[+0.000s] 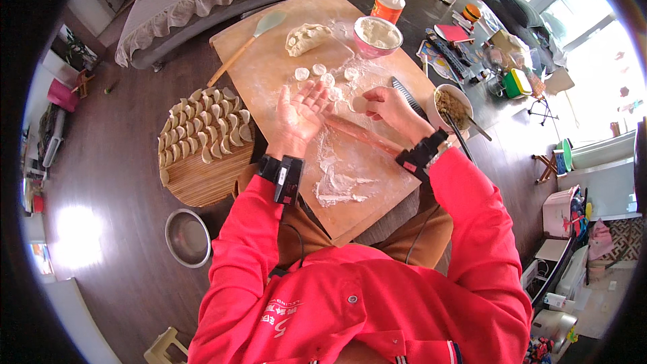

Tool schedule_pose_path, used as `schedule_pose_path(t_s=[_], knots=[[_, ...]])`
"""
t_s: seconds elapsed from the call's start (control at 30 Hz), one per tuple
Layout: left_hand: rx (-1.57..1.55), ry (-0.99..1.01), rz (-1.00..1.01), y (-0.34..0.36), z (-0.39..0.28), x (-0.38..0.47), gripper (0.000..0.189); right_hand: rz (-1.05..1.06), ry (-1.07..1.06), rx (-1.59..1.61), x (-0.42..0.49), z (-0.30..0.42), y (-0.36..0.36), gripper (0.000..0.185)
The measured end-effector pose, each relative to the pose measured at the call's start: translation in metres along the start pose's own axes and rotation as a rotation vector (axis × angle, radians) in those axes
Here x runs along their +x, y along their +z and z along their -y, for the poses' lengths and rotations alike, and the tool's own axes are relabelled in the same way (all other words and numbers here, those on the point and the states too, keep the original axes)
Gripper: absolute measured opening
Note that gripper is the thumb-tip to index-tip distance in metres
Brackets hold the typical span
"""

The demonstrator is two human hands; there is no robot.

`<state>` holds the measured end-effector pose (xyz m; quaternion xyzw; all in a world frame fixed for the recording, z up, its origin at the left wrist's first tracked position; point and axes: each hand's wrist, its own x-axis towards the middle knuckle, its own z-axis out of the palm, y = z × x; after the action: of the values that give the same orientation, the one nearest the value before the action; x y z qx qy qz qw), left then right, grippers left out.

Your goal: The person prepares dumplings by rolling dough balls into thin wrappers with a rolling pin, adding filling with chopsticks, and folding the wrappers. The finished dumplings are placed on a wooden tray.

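My left hand (299,116) is held palm up above the floured wooden board (273,65), fingers apart and nothing on the palm. To its right, my right hand (389,106) pinches a small round dough wrapper (359,104) between thumb and fingers. A wooden rolling pin (361,134) lies slantwise on the board below both hands, its right end partly hidden by my right wrist. Several small floured dough pieces (302,74) lie just beyond my fingers. Farther back rests a larger lump of dough (307,39).
Beside my right hand are a dark-bladed knife (408,95) and a bowl of filling (457,103) holding utensils. A pink bowl of flour (371,50), a bottle (389,1) and a spatula (237,55) sit farther back. At left, a slatted tray (212,182) bears rows of dumplings (202,121); a metal basin (187,237) is nearby.
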<state>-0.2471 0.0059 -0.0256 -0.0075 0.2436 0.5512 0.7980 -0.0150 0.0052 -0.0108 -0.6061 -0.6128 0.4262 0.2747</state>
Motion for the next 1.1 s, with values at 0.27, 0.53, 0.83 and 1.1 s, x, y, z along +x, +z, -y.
schedule_pose_path(t_s=[0.27,0.53,0.83,1.1], knots=[[0.005,0.081,-0.198,-0.007,-0.02,-0.002,0.036,-0.179,-0.422,-0.51,0.004,-0.02,-0.01,0.02],[0.017,0.086,-0.204,-0.021,-0.025,0.0,0.031,-0.209,-0.441,-0.68,0.023,-0.016,-0.005,0.022],[0.112,-0.006,-0.178,-0.016,-0.012,0.009,0.032,-0.209,-0.591,-0.597,0.107,-0.008,0.021,0.02],[0.161,-0.076,-0.098,-0.001,-0.003,0.022,0.023,0.002,-0.393,-0.364,0.082,-0.002,0.006,0.033]])
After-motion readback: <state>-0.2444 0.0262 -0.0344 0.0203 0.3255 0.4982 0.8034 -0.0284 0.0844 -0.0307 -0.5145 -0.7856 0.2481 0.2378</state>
